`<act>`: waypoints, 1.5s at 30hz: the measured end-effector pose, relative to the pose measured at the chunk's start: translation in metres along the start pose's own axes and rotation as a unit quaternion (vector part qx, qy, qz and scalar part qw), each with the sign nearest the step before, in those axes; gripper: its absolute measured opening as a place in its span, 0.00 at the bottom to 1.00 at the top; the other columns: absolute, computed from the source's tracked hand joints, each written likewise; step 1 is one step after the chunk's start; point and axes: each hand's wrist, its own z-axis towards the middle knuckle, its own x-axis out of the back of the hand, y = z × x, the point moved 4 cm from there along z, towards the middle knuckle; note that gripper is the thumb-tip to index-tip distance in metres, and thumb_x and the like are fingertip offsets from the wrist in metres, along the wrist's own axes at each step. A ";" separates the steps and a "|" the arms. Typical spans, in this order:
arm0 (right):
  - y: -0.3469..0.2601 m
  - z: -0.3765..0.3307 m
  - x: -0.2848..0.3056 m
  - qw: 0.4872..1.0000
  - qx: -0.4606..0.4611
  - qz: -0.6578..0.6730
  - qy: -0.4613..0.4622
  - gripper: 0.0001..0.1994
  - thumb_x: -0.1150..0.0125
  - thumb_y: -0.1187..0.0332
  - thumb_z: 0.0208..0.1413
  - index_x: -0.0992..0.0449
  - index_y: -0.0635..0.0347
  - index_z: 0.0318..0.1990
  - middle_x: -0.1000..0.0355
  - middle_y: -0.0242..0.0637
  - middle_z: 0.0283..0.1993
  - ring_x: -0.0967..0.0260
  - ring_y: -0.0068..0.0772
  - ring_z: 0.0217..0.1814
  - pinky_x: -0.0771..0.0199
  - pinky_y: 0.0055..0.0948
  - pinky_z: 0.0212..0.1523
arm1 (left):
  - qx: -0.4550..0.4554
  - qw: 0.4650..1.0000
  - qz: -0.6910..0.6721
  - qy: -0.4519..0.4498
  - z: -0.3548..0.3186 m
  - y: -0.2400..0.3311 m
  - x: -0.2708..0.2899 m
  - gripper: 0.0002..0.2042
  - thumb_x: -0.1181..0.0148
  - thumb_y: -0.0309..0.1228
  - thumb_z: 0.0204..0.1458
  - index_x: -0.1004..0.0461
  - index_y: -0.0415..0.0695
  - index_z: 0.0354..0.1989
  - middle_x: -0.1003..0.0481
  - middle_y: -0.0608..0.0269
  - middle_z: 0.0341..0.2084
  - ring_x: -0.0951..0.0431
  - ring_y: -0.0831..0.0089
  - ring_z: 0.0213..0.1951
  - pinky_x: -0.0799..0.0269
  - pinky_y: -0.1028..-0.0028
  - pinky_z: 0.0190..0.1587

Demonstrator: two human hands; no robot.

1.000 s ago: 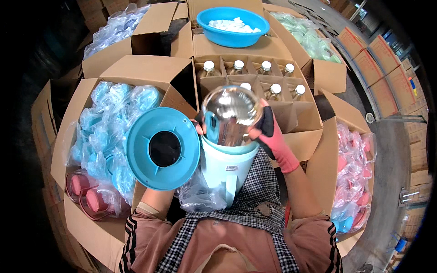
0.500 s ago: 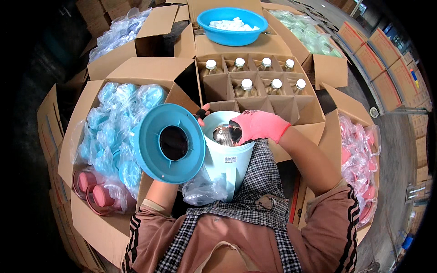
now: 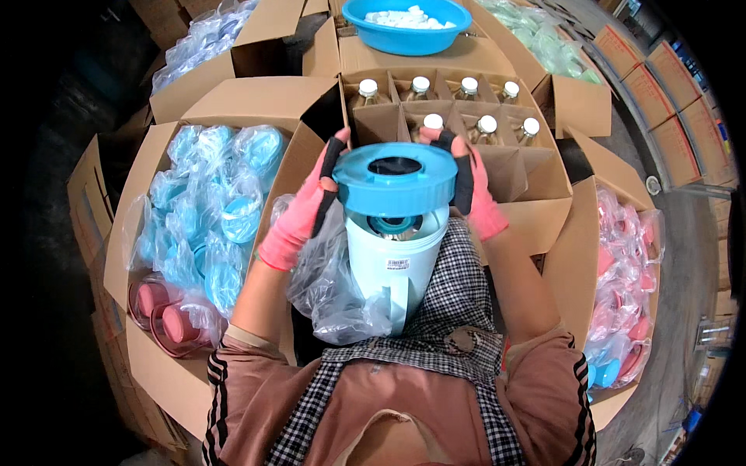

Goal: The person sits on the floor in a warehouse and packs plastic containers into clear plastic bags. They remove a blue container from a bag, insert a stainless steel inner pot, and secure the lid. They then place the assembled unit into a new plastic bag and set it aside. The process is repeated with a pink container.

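A blue ring-shaped lid with a dark round hole is gripped at its sides by both my hands. It is over the mouth of a light blue pitcher, tilted, with a gap at its near edge. Through that gap a shiny round insert with a teal ring shows inside. My left hand, in a pink glove with dark finger parts, closes on the lid's left side. My right hand, gloved alike, holds the right side. A crumpled clear plastic bag lies against the pitcher's left side.
Ahead, a divided carton holds several white-capped bottles. A blue basin with small white pieces stands behind it. An open box of bagged blue pieces is at left, and one of bagged pink pieces at right.
The lid has moved right from beside the pitcher to over its mouth. My right hand has left the pitcher's inside and taken the lid's right side. Blue pieces now show in the right box.
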 end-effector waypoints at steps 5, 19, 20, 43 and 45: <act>0.012 -0.034 -0.002 0.999 -0.010 -0.046 0.000 0.26 0.54 0.51 0.55 0.34 0.68 0.49 0.33 0.41 0.48 0.39 0.28 0.50 0.42 0.26 0.53 | -0.015 0.995 0.085 0.039 -0.025 -0.022 -0.011 0.42 0.58 0.60 0.47 0.53 0.36 0.60 0.46 0.52 0.57 0.46 0.64 0.58 0.52 0.68 0.59; -0.015 -0.048 -0.005 0.954 0.148 -0.238 -0.105 0.29 0.40 0.55 0.43 0.36 0.64 0.50 0.37 0.45 0.52 0.43 0.45 0.58 0.46 0.39 0.58 | -0.124 0.923 0.357 -0.075 -0.031 0.018 -0.012 0.40 0.44 0.58 0.38 0.39 0.35 0.52 0.42 0.48 0.55 0.46 0.54 0.58 0.54 0.60 0.59; -0.033 -0.055 -0.015 0.909 0.191 -0.337 -0.153 0.32 0.37 0.53 0.39 0.36 0.64 0.50 0.38 0.45 0.53 0.44 0.46 0.59 0.46 0.41 0.58 | -0.133 0.928 0.336 -0.086 -0.032 0.026 -0.017 0.42 0.35 0.54 0.27 0.36 0.35 0.49 0.39 0.48 0.52 0.45 0.52 0.58 0.55 0.59 0.59; -0.056 -0.088 -0.043 0.769 0.222 -0.552 -0.233 0.27 0.33 0.54 0.29 0.31 0.63 0.37 0.35 0.43 0.42 0.39 0.47 0.50 0.43 0.48 0.54 | -0.144 0.812 0.550 -0.130 -0.048 0.051 -0.057 0.31 0.31 0.44 0.24 0.32 0.39 0.39 0.31 0.54 0.41 0.33 0.53 0.43 0.42 0.57 0.51; -0.055 -0.087 -0.044 0.779 0.210 -0.546 -0.224 0.27 0.33 0.56 0.29 0.32 0.60 0.40 0.35 0.41 0.43 0.39 0.45 0.47 0.41 0.44 0.52 | -0.151 0.820 0.538 -0.125 -0.048 0.050 -0.056 0.31 0.31 0.44 0.27 0.32 0.40 0.40 0.31 0.52 0.42 0.32 0.53 0.42 0.41 0.57 0.51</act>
